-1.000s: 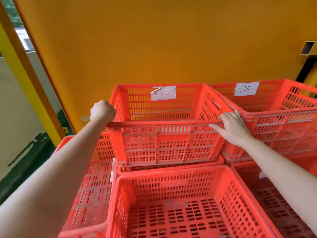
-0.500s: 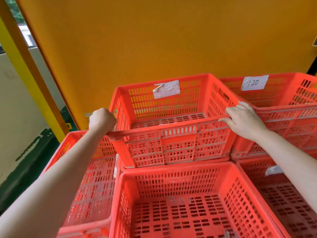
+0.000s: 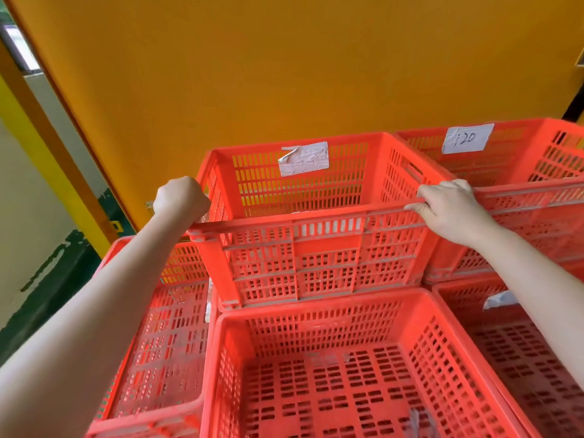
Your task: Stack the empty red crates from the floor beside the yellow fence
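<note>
Both hands gripped the top red crate (image 3: 322, 248) — left hand (image 3: 180, 197) and right hand (image 3: 448, 207) at its near rim's corners. It sat nested in the crate below (image 3: 331, 374), against the yellow wall (image 3: 284, 74).

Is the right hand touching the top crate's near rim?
Touching: the head view shows the right hand gripping the top crate at its rim corner.

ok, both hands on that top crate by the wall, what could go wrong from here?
1. Pinch: the right hand grips the held crate at the corner close beside the crate labelled 120. Fingers could get caught between the two rims.
2. Tip: the left hand and the right hand both hold the near rim only, so the far end might dip or scrape the orange wall.
</note>
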